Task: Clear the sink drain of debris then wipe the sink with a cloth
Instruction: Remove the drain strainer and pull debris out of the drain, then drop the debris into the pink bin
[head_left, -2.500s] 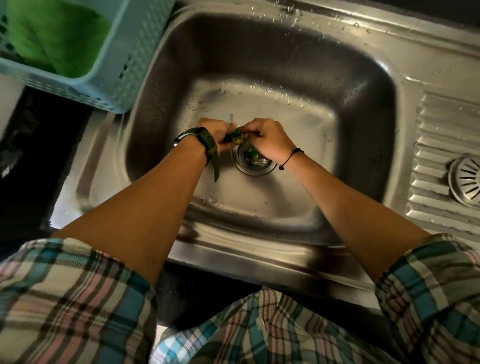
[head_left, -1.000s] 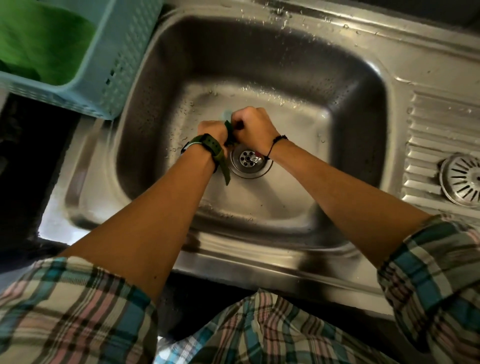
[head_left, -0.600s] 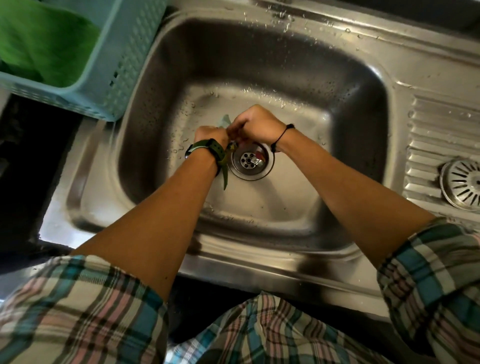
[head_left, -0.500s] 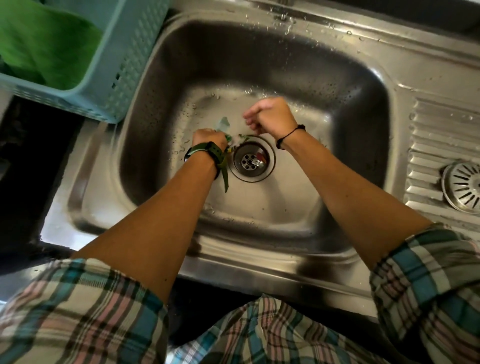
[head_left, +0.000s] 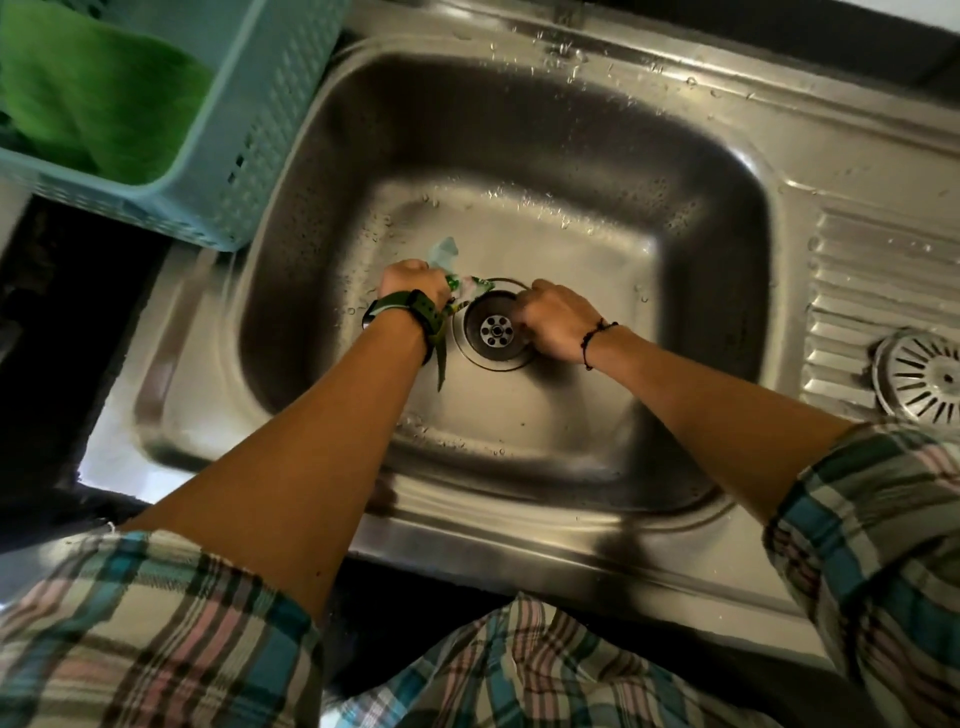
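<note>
The steel sink has wet walls and a round drain at its middle. My left hand sits just left of the drain and grips a bundle of green and pale debris that sticks out of the fist. My right hand rests at the drain's right rim with its fingers curled down into the drain edge; what they hold is hidden. The drain's perforated centre shows bare metal.
A teal plastic basket with a green cloth inside stands on the counter at the left. A round metal strainer lies on the ribbed drainboard at the right. Water drops dot the sink's back rim.
My right hand came away from the left, rose behind the drain, then dropped onto the drain's right rim. The green debris left the drain and stays in my left hand.
</note>
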